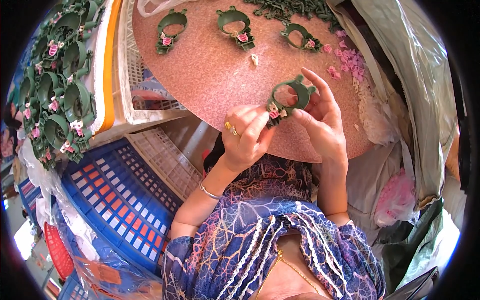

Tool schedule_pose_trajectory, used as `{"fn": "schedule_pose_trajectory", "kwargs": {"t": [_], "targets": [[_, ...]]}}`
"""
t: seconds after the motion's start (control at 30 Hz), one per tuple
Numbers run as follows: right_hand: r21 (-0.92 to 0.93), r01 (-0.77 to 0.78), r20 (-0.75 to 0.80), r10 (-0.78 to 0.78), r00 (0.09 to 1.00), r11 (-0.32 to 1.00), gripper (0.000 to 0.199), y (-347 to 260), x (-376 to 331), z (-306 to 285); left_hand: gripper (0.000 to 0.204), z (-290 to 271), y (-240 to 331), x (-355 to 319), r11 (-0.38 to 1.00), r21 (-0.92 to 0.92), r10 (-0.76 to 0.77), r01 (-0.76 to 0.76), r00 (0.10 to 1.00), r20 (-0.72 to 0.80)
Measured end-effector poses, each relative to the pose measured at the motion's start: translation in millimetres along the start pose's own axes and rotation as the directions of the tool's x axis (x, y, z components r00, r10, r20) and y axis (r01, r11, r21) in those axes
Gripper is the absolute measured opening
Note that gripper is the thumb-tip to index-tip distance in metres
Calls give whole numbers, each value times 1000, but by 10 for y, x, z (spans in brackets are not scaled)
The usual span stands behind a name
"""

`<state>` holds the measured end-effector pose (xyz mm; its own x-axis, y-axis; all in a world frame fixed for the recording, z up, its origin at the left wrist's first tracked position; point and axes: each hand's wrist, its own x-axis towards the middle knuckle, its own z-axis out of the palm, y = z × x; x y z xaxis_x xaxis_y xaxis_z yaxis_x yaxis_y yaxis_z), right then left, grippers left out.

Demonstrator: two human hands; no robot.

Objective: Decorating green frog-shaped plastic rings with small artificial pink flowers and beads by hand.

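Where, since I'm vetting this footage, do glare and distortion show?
All head view: glare on the plastic sheeting at right; pale sheen on the pink tabletop; the blue basket looks bowed, fisheye-like; the held green piece appears reasonably sharp.

A: Open room?
B: Beyond the left hand (245, 134): broad bare desk (200, 77), out to the curved left edge. One small white flower (255, 60) in that stretch.
A: Far side?
B: Three green rings (247, 46) spaced across. Bare gaps between them; a dark green heap (300, 7) blocks behind the rightmost.
A: Between hands?
B: No pass. Held green ring (301, 95) fills it.
A: Right?
B: Narrow strip beside the right hand (324, 131), then pink flowers (353, 65), a whitish heap (372, 117), grey sheeting (415, 75).
A: Left edge?
B: White crate (129, 111) there.
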<state>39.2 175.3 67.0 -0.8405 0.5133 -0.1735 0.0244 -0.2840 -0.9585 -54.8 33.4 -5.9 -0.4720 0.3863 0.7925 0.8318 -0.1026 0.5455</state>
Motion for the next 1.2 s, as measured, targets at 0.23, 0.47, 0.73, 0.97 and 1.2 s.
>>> {"fn": "schedule_pose_trajectory", "kwargs": {"t": [0.23,0.47,0.73,0.97,1.2], "targets": [[107,91,67,-98,993,990,58,112,15,-58,44,-108,64,59,977,-16,-207,212,966,154],[45,144,52,-146,988,989,44,149,18,-52,32,-191,137,220,807,-257,-475,532,842,255],[-54,129,7,-129,992,990,33,206,-30,-84,40,-365,64,300,-120,-699,-744,705,403,533],[-96,77,-48,-82,995,992,25,291,-40,-144,33,-401,58,278,-386,-691,-657,611,344,671],[-107,110,-223,-132,966,988,19,408,7,-172,45,-370,99,252,945,292,-198,148,969,149]]}}
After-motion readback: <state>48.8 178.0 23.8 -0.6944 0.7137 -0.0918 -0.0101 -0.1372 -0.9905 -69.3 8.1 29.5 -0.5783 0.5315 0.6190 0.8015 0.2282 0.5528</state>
